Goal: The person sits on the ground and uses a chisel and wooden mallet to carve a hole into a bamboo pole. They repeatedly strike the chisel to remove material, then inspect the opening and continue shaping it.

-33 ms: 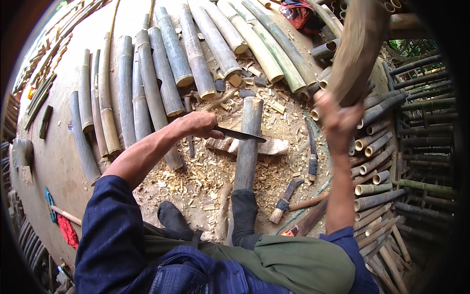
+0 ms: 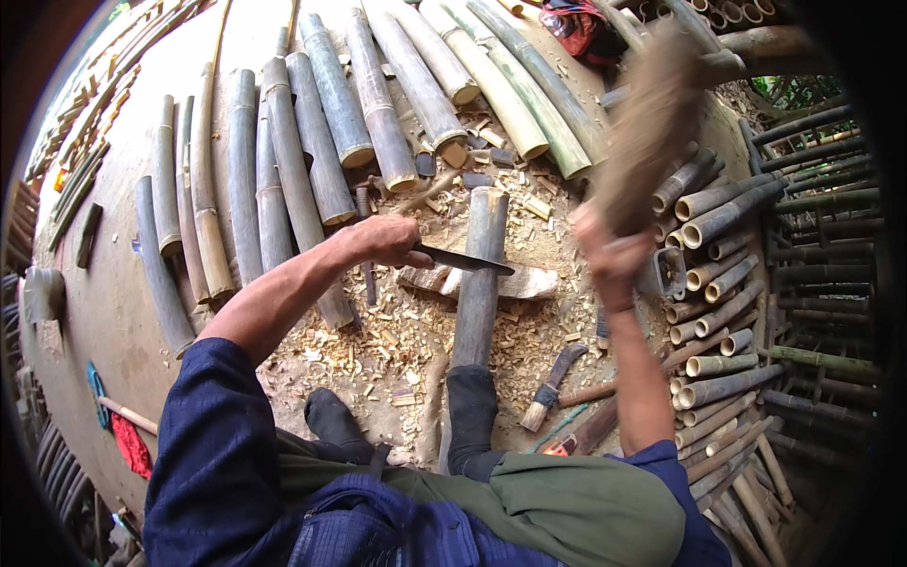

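Note:
My left hand point(image 2: 392, 241) is closed around the handle of a knife point(image 2: 463, 259). Its dark blade lies across a grey bamboo pole point(image 2: 475, 321), pointing right. That pole runs away from me over a pale wood block point(image 2: 529, 282), its far end cut open. My foot in a black sock point(image 2: 470, 404) is at the pole's near end. Raised to the right, my right hand point(image 2: 609, 253) grips a thick wooden club point(image 2: 652, 137). Both hand and club are smeared by motion, and the club is well apart from the blade.
Beyond the block lies a row of bamboo poles point(image 2: 326, 99). Cut bamboo pieces point(image 2: 727, 283) are stacked at the right. A short curved blade with a wrapped handle point(image 2: 553, 386) and a saw point(image 2: 588, 432) lie near my right knee. Wood chips point(image 2: 378, 350) cover the ground.
My right hand has swung the wooden club leftward and slightly lower. My left hand, the knife and the bamboo pole have stayed in place.

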The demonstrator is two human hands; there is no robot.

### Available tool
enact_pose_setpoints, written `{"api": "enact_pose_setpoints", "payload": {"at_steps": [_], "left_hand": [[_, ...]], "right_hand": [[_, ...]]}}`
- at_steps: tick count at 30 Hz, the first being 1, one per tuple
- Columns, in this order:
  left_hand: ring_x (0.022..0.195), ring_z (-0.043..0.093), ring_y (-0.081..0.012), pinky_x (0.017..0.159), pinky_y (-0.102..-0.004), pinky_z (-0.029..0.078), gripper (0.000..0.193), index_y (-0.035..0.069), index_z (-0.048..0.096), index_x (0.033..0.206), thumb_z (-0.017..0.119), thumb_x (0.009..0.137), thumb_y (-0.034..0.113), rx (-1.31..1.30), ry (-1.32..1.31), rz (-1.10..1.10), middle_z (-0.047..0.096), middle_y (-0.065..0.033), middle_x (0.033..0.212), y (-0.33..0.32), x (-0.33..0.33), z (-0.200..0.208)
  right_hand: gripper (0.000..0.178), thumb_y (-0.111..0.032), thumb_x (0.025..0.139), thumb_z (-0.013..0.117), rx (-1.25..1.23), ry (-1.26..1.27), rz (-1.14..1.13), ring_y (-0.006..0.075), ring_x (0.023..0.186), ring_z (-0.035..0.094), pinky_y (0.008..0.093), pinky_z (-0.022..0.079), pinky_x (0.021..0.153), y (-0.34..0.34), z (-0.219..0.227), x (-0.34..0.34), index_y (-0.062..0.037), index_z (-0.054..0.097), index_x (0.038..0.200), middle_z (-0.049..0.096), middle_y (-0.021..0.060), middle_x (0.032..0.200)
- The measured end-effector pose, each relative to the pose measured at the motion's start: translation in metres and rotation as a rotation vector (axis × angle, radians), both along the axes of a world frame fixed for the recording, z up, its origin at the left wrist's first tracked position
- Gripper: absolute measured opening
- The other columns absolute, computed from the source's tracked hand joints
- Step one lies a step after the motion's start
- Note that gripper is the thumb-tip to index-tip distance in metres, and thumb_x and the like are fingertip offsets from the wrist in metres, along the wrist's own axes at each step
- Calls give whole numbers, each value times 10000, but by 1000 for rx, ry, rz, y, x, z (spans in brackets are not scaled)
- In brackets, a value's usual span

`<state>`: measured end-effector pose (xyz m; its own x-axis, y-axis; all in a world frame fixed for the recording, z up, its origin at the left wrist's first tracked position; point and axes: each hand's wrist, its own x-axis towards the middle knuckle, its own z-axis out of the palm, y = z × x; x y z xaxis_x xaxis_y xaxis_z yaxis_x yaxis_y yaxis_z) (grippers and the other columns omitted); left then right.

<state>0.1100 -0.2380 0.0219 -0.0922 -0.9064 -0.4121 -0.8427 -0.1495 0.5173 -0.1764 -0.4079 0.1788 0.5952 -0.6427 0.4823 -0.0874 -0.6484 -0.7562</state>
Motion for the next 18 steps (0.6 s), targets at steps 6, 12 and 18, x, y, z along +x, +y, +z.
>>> {"api": "enact_pose_setpoints", "payload": {"at_steps": [6, 12, 18], "left_hand": [[616, 676, -194, 535, -398, 518, 518, 46, 788, 826, 767, 939, 551, 420, 129, -49, 696, -46, 672, -10, -1, 2], [519, 458, -119, 432, -287, 430, 311, 63, 725, 887, 779, 957, 361, 218, -197, -195, 572, 13, 687, -40, 21, 51], [631, 495, -145, 603, -357, 469, 219, 79, 656, 1095, 586, 1080, 286, -510, -572, 62, 605, -15, 817, -3, -32, 76]], "right_hand": [[889, -117, 728, 802, 266, 1013, 105, 303, 861, 733, 421, 610, 727, -8, -20, -2, 99, 405, 1493, 696, 240, 1086], [740, -311, 803, 795, 1006, 22, 277, 225, 804, 691, 398, 629, 736, -8, 38, -46, 47, 499, 1380, 641, 129, 979], [466, -226, 851, 748, 1155, 10, -36, 222, 776, 696, 389, 641, 667, 4, 10, -110, 65, 582, 1175, 647, 127, 929]]}}
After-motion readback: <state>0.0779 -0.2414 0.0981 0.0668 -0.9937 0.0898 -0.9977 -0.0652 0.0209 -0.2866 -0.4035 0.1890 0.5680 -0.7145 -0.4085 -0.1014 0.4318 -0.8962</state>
